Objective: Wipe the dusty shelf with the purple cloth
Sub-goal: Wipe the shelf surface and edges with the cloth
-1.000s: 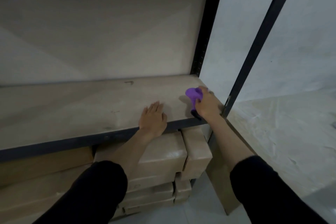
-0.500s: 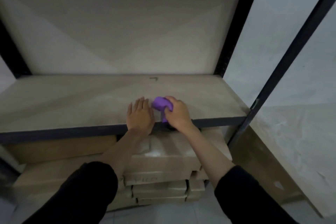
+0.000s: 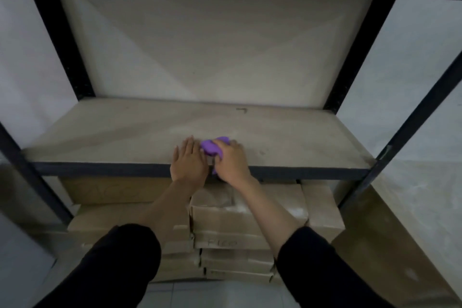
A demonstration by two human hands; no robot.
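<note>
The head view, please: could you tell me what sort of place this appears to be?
Probably a storeroom or stockroom: a black metal-framed rack with a bare beige board shelf, flat brown cardboard boxes stacked beneath it, and plain white walls around.

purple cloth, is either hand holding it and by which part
The right hand grips the bunched purple cloth over its right side, pressed on the shelf. The left hand lies flat beside it, holding nothing.
</note>
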